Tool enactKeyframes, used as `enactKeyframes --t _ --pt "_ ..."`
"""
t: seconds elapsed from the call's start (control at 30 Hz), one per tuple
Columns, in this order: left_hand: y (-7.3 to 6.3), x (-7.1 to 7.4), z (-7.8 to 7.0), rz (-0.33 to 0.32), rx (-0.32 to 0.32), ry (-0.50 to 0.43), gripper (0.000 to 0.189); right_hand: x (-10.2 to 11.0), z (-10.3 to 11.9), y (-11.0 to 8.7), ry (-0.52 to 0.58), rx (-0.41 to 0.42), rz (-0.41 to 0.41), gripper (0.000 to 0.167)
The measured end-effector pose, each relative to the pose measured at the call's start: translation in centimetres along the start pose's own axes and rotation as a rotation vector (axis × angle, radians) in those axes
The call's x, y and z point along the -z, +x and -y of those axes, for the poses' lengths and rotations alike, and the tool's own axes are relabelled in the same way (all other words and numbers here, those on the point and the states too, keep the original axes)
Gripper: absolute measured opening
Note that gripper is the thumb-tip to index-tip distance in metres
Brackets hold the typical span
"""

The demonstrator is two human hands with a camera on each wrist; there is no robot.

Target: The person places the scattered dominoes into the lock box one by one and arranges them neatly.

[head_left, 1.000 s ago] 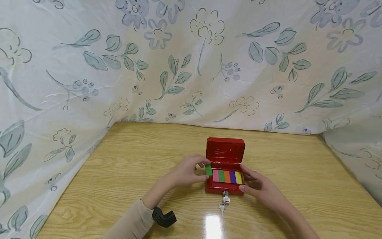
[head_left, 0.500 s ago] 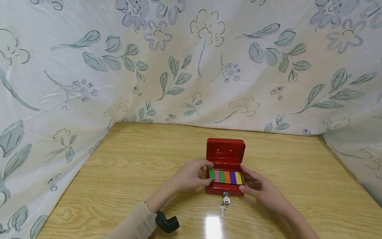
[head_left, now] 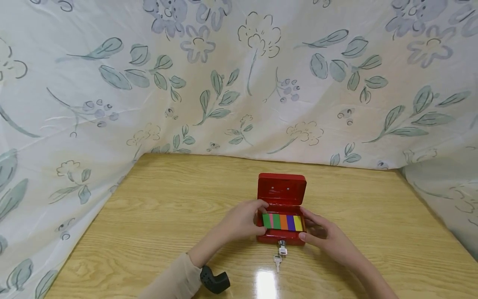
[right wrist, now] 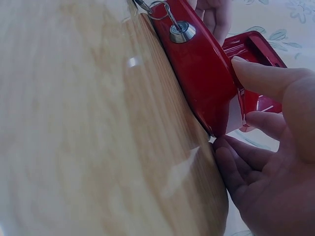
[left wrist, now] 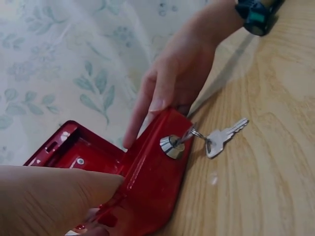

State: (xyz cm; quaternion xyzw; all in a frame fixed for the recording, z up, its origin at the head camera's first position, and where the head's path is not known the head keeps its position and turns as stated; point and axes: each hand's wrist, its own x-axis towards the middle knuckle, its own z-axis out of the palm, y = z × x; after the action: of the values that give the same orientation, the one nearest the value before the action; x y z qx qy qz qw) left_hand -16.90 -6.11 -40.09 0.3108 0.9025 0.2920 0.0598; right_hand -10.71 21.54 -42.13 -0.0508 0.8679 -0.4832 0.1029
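A small red cash box (head_left: 281,189) stands on the table with its lid raised. Inside lies a row of coloured blocks: pink, green, orange (head_left: 284,222), purple and yellow. Over the row's left end, my left hand (head_left: 242,221) pinches a green block (head_left: 266,221) between thumb and fingers, and it covers part of the pink block (head_left: 271,221). My right hand (head_left: 326,232) grips the box's right end, thumb on the front rim, as the right wrist view shows of that hand (right wrist: 280,157). The blocks are hidden in both wrist views.
A key sits in the front lock (left wrist: 172,146), and a second key (head_left: 277,261) hangs from its ring onto the wooden table (head_left: 179,187). Floral cloth (head_left: 239,83) hangs behind and at the sides. A black device (head_left: 215,280) is at my left wrist.
My left hand has carried the green block rightward and down into the box, over the row's left end, where it now covers part of the pink block. My right hand has stayed put.
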Motion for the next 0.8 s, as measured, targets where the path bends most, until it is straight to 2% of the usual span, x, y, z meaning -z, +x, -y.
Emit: enactKeyframes --t 0.13,0.37,0.8 --pt "0.14 0.22 -0.25 0.004 0.010 0.012 0.056 -0.08 -0.02 -0.02 0.003 0.009 -0.003 0.075" --pt "0.39 0.19 -0.57 0.009 0.011 0.094 0.054 -0.17 0.02 -0.02 -0.017 0.000 -0.011 0.076" --pt "0.56 -0.32 -0.65 -0.023 0.036 0.121 0.053 -0.27 0.11 0.04 -0.021 -0.001 -0.010 0.076"
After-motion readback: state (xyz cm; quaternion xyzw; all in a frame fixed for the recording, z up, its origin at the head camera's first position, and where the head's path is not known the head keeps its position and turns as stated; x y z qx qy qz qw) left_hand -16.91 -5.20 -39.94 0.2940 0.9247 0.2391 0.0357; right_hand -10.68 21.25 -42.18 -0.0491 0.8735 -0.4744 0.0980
